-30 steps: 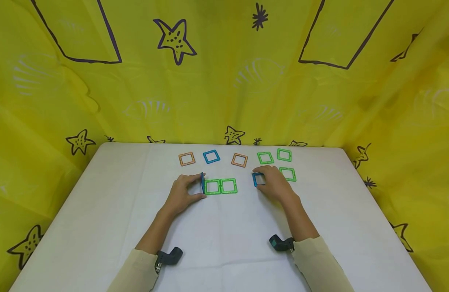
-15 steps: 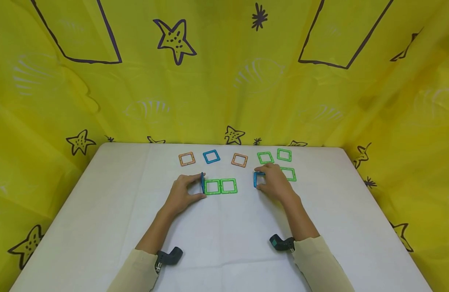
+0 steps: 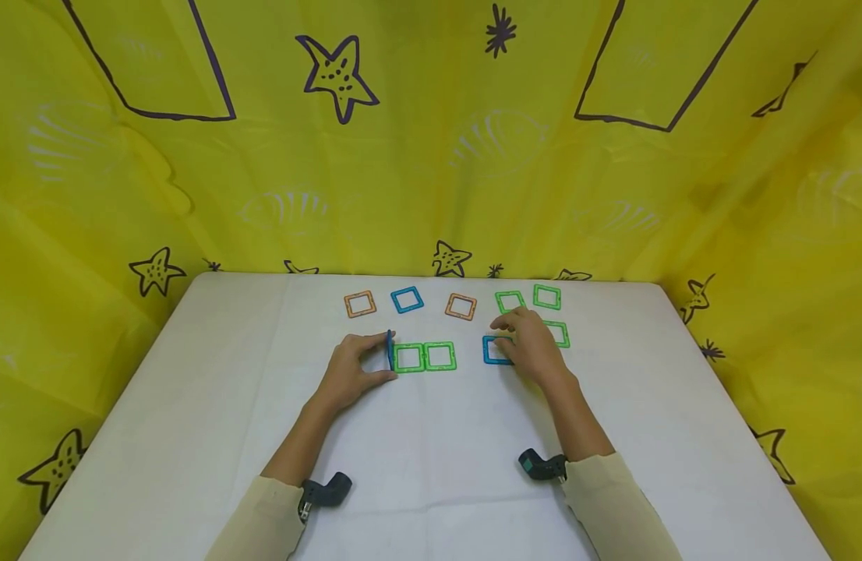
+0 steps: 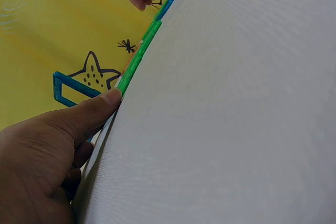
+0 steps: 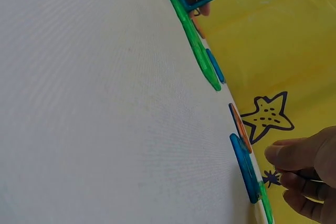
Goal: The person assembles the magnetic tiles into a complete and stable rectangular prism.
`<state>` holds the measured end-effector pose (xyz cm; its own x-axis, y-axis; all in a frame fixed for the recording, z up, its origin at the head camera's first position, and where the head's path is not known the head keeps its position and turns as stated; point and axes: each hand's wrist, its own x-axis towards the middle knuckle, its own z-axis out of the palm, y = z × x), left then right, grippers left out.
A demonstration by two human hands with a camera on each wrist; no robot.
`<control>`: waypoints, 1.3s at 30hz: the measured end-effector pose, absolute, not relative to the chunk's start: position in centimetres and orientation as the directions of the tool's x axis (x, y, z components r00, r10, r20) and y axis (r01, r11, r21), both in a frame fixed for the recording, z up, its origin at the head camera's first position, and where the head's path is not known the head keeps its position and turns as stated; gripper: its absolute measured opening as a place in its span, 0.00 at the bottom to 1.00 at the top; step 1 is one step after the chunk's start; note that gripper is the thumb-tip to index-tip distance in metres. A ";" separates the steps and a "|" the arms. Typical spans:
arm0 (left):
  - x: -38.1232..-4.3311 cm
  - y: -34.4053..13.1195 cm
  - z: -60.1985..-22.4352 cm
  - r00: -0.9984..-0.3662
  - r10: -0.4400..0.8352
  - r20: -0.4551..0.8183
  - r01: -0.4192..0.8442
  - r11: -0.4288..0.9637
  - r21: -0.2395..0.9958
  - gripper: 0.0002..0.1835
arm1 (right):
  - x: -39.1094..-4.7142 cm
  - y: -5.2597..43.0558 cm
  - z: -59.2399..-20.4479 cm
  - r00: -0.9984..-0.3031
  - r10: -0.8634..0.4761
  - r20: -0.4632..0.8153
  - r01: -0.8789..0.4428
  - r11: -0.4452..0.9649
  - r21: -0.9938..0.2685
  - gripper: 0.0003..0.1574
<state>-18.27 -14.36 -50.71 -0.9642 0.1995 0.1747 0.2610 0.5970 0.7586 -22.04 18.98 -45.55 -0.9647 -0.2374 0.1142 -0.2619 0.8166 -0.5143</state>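
Observation:
In the head view my left hand (image 3: 349, 372) pinches a blue square magnetic tile (image 3: 390, 351) between thumb and fingers. That tile stands upright at the left edge of a green tile (image 3: 409, 358), which lies flat against a second green tile (image 3: 440, 356). The left wrist view shows the upright tile's open frame (image 4: 59, 88) above my thumb. My right hand (image 3: 535, 344) hovers over another blue tile (image 3: 489, 351) lying flat on the table. Seen from the right wrist, its loosely bent fingers (image 5: 286, 156) hold nothing, apart from that blue tile (image 5: 244, 169).
Along the back of the white table (image 3: 431, 460) lie an orange tile (image 3: 360, 304), a blue tile (image 3: 407, 300), another orange tile (image 3: 461, 306) and several green tiles (image 3: 546, 297), one partly behind my right hand. A yellow patterned curtain (image 3: 417, 156) surrounds the table's back and sides.
My right hand has let go of its blue tile and lifted slightly away; the tile now lies flat. The left hand and its upright tile have stayed put.

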 end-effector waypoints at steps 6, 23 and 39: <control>-18.3 -14.4 -50.7 -0.965 0.196 0.176 0.260 0.599 0.757 0.38 | -22.3 19.1 -46.0 -0.968 -0.225 0.107 -0.248 0.827 -0.504 0.14; -18.2 -14.3 -50.7 -0.964 0.199 0.174 0.260 0.593 0.762 0.38 | -22.4 19.9 -47.6 -0.981 -0.186 0.060 -0.184 0.779 -0.600 0.13; -18.2 -14.3 -50.6 -0.967 0.195 0.167 0.252 0.604 0.756 0.38 | -22.9 20.0 -48.4 -0.982 -0.166 0.091 -0.184 0.718 -0.671 0.05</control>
